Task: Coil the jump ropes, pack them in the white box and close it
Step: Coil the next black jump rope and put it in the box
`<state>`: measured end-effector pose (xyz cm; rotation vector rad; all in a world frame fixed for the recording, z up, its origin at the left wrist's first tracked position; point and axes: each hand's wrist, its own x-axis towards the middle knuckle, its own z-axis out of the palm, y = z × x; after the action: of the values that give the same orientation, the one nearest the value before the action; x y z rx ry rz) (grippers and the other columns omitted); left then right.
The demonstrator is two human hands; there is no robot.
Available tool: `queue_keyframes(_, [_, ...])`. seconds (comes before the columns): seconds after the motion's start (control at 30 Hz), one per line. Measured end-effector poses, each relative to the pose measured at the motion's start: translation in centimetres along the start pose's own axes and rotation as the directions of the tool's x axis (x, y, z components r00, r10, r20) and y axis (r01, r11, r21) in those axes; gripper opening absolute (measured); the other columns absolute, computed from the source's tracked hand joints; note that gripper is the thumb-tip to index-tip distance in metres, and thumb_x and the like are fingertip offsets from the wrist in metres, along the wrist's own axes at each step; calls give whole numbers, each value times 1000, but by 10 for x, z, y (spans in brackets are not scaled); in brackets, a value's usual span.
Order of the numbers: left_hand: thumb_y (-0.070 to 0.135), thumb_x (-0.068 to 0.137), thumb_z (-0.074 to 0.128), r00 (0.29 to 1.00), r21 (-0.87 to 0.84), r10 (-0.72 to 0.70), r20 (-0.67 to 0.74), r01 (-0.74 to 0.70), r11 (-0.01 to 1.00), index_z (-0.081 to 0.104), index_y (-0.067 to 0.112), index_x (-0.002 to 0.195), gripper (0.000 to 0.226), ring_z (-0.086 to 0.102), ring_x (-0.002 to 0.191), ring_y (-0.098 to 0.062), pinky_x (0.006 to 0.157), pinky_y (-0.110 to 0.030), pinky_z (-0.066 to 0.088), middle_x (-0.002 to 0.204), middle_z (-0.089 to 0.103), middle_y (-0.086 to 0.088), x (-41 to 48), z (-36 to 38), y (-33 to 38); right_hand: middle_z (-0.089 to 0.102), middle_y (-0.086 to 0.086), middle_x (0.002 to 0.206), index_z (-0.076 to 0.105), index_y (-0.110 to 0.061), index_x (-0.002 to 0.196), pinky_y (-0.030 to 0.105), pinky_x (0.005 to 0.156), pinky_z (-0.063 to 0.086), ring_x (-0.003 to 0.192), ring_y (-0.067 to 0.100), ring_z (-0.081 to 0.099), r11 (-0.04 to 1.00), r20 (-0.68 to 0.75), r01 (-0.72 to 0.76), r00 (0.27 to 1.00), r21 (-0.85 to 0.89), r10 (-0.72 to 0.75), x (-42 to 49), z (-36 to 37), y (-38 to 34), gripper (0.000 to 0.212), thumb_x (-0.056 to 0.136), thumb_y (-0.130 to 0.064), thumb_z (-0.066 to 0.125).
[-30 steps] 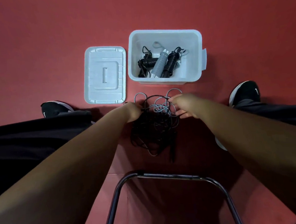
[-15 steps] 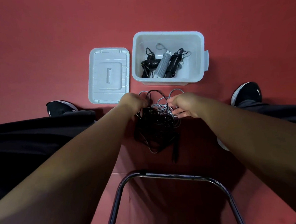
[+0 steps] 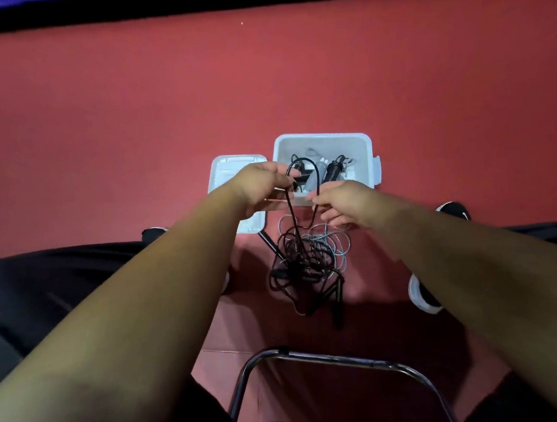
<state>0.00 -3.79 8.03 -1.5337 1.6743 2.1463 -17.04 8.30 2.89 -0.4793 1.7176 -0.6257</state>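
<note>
A tangle of black jump rope (image 3: 301,261) with a thinner grey rope (image 3: 336,240) mixed in lies on the red floor between my feet. My left hand (image 3: 264,182) and my right hand (image 3: 342,203) each pinch the black rope, lifting a loop (image 3: 310,163) of it in front of the open white box (image 3: 362,140). Inside the box lie coiled ropes with black and grey handles (image 3: 331,170). The white lid (image 3: 222,168) rests flat on the floor left of the box, partly hidden by my left hand.
A chrome chair frame (image 3: 328,361) curves across the floor below the rope pile. Black shoes sit at left (image 3: 153,233) and right (image 3: 453,210), with my dark trouser legs along both sides. A dark band runs along the top edge.
Both hands rose from the pile toward the box, pulling a loop of black rope up with them. The camera tilted up, so the box and lid now sit lower and smaller.
</note>
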Motion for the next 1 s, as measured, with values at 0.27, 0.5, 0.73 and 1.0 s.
queue_keyframes(0.27, [6,98,64,956,-29,294,-1,-293,956,76,16,111,20,69,83,-22,89,-43,60,88,69,-8,-86,-3,102,81,-1,109,78,-32,108,29,74,55,89,16,70,974,-39,224,974,46,-222,-80,-11,-76,20,94,-23,67])
queue_keyframes(0.5, [7,98,66,873,-86,487,-26,-487,869,74,15,120,25,70,85,-17,89,-41,60,86,69,-1,-152,3,169,80,-3,107,79,-28,110,33,88,56,101,19,72,910,-35,413,910,-26,-414,-136,-22,-106,23,89,-20,81])
queue_keyframes(0.73, [10,99,67,798,-221,595,-100,-601,769,73,15,121,24,70,88,-20,89,-40,62,93,69,-2,-184,0,207,80,8,102,75,-14,110,33,72,54,82,18,71,857,-110,514,851,-26,-514,-178,-21,-132,13,100,-22,73])
queue_keyframes(1.0, [45,106,55,822,-250,516,-240,-566,785,66,8,122,42,73,89,-20,87,-38,61,115,74,-7,-168,-16,205,78,13,91,71,-12,110,44,63,67,71,25,77,804,-222,555,829,215,-513,-215,-26,-180,12,103,-22,70])
